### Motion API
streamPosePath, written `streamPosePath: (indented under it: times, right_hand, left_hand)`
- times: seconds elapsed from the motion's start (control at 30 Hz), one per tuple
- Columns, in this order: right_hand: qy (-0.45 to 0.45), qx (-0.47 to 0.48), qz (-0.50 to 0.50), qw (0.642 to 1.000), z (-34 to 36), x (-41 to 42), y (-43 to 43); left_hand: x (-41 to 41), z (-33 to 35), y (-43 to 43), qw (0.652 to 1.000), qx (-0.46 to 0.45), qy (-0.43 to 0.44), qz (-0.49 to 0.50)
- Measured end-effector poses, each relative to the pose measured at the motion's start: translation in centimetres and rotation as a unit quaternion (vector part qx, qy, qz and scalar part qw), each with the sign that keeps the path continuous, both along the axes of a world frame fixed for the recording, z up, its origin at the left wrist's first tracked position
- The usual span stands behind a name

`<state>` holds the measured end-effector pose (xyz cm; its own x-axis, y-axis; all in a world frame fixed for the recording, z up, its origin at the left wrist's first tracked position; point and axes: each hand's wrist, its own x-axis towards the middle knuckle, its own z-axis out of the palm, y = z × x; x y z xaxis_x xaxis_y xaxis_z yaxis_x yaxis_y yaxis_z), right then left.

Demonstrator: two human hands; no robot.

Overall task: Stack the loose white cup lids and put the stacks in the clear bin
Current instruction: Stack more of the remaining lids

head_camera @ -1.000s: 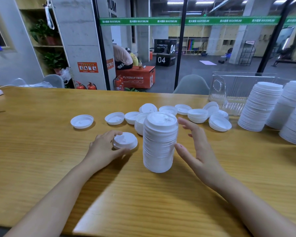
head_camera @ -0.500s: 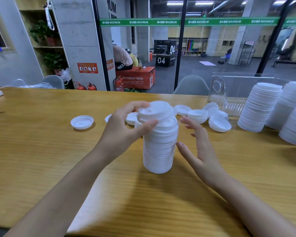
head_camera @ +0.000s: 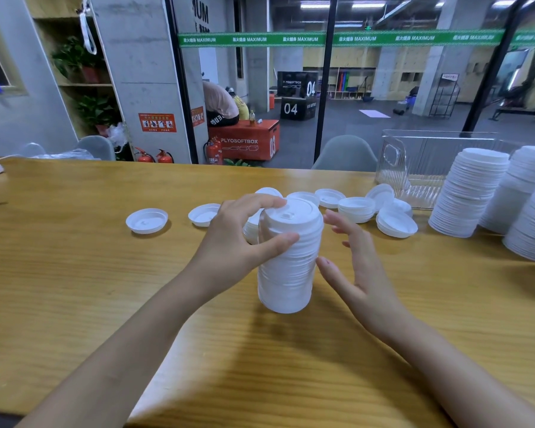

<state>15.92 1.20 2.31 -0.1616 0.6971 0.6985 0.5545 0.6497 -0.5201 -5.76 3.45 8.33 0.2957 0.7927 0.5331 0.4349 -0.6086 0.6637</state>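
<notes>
- The left hand (head_camera: pixel 238 242) gripped the top of the lid stack (head_camera: pixel 288 273), fingers curled round it.
- The right hand (head_camera: pixel 359 267) stood at its 3 o'clock, fingers straight, apart.

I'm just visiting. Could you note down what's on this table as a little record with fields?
Left hand: grips the top of the lid stack
Right hand: open, beside the stack; contact unclear
Lid stack: upright on the wooden table
Loose lids: scattered behind the stack
Clear bin: far right, at the table's back edge
Tall stacks: on the table at right, near the bin
</notes>
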Motion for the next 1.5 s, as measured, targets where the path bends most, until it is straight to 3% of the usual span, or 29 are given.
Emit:
streamPosePath:
  times: [0.1, 0.23, 0.33, 0.47, 0.73, 0.83, 0.9, 1.0, 1.07, 1.13, 1.23, 1.33, 1.5]
  right_hand:
    - [0.001, -0.007, -0.001, 1.0, 0.0, 0.0, 0.0]
    - [0.002, -0.015, -0.001, 1.0, 0.1, 0.1, -0.1]
    - [-0.007, -0.019, 0.002, 1.0, 0.0, 0.0, -0.1]
    - [-0.007, -0.024, -0.001, 1.0, -0.1, 0.0, 0.0]
    - [-0.011, -0.034, -0.001, 0.999, -0.1, 0.2, 0.0]
    - [-0.011, -0.036, -0.001, 0.999, -0.1, 0.1, 0.0]
    - [-0.01, -0.038, 0.0, 0.999, -0.2, 0.1, 0.1]
    - [-0.012, -0.034, -0.001, 0.999, -0.3, 0.1, 0.2]
    - [-0.009, -0.037, 0.0, 0.999, -0.2, 0.1, 0.2]
    - [-0.006, -0.04, 0.002, 0.999, -0.2, 0.1, 0.2]
    - [-0.005, -0.042, 0.002, 0.999, -0.2, 0.1, 0.1]
    - [-0.003, -0.042, 0.005, 0.999, -0.2, 0.0, 0.1]
    - [-0.002, -0.038, 0.004, 0.999, -0.2, 0.0, 0.1]
  left_hand:
    - [-0.4, -0.2, 0.2, 0.999, -0.001, -0.032, 0.007]
    - [-3.1, -2.0, 3.2, 0.993, 0.014, -0.057, 0.1]
    - [-7.1, -5.0, 6.9, 0.977, 0.02, 0.044, 0.208]
    - [-11.5, -8.1, 10.5, 0.918, 0.014, 0.203, 0.34]
    - [-13.6, -9.3, 12.7, 0.868, -0.067, 0.337, 0.359]
    - [-12.8, -8.7, 11.9, 0.883, -0.055, 0.32, 0.34]
    - [-11.6, -8.0, 10.9, 0.916, -0.029, 0.265, 0.3]
    - [-8.9, -5.7, 8.2, 0.977, -0.037, 0.058, 0.2]
    - [-7.6, -4.2, 6.4, 0.981, -0.115, -0.082, 0.136]
    - [-7.4, -3.9, 5.8, 0.967, -0.173, -0.15, 0.112]
    - [-8.2, -5.1, 5.6, 0.958, -0.209, -0.129, 0.151]
    - [-9.2, -6.5, 5.8, 0.96, -0.187, -0.025, 0.206]
    - [-9.0, -7.4, 6.2, 0.957, -0.175, 0.101, 0.21]
